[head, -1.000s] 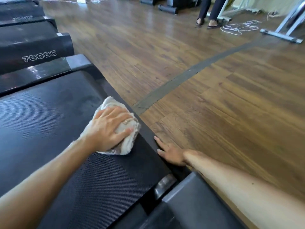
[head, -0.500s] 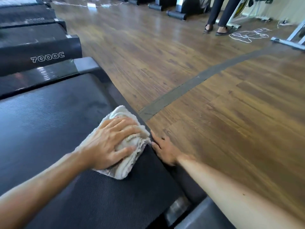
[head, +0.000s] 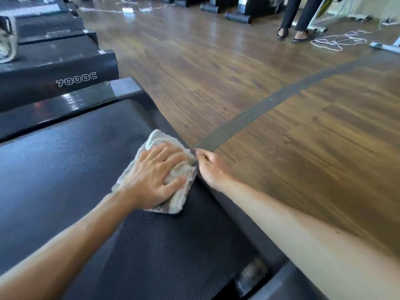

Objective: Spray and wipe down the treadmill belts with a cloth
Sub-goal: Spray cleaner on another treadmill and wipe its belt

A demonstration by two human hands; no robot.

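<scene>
1. Since a second ago my left hand (head: 155,176) has shoved the cloth (head: 164,169) further up the belt and tight to its right edge, and my right hand (head: 211,167) has slid along the side rail (head: 242,215) with it, so now it sits just beside the cloth

2. Treadmill belt (head: 65,169) first, the biggest thing here: dark, textured, its long axis running from the bottom right of the view up towards the top left, under the glossy end cover (head: 71,100); I'm working near its right margin

3. Next treadmill over (head: 56,76), marked 7000C, lies parallel, with another rag (head: 7,42) on a machine at the far left

4. Wooden floor (head: 281,126) to my right, grey strip across it, someone's legs (head: 296,18) well off at the top

5. The cloth, off-white and grubby, is bunched flat on the belt, its longer side roughly along the belt's run, its far corner pointing up-belt

6. Left hand: palm down, fingers spread and nearly straight, pressing the cloth flat, not clutching it

7. Right hand: fingers loosely curled, resting on the rail; whether they pinch the cloth's edge I cannot tell

8. Doing it well, I reckon: keep even pressure through the whole palm, stroke along the belt's length in overlapping lanes, run right into the seam by the rail, refold to a cleaner face, brace on the right arm
</scene>
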